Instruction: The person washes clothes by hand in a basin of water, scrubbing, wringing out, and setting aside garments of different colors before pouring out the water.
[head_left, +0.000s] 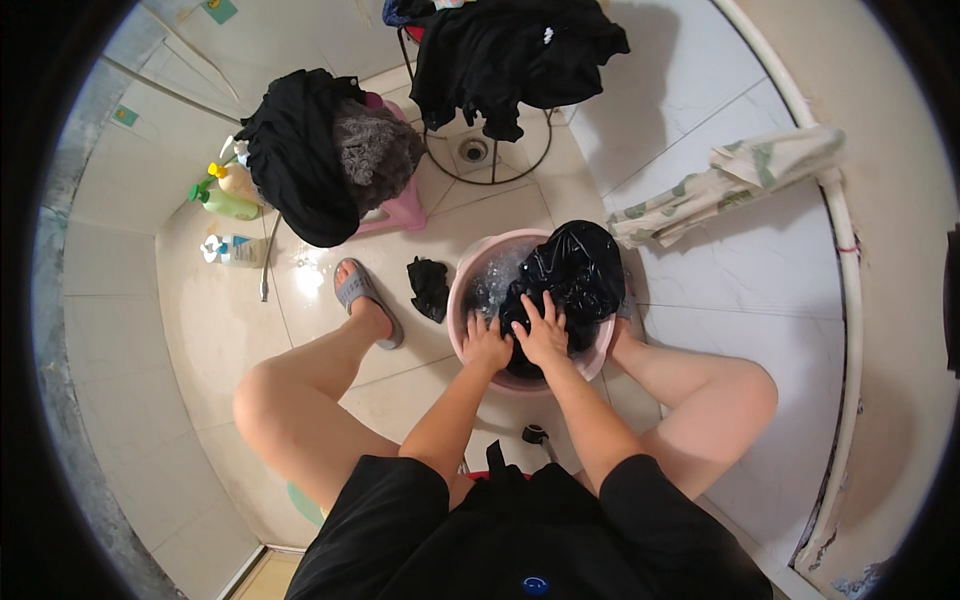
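Note:
Between my feet a pink plastic basin (454, 309) holds soapy water and wet black fabric (577, 262). The fabric bulges above the water at the right and hangs over the rim there. My left hand (486, 343) is at the near left inside the basin, its fingertips at the cloth and water. My right hand (543, 331) lies with fingers spread on the black fabric. Neither hand visibly grips anything. A small black cloth (429, 289) lies on the tiles just left of the basin.
Black clothing (300, 165) and a grey fluffy item (375, 146) top a pink stool (401, 210). More black clothing (510, 64) covers a metal-legged stand beside a floor drain (473, 151). Pump bottles (232, 202) stand left; a patterned cloth (727, 184) hangs right. A showerhead (535, 433) lies near me.

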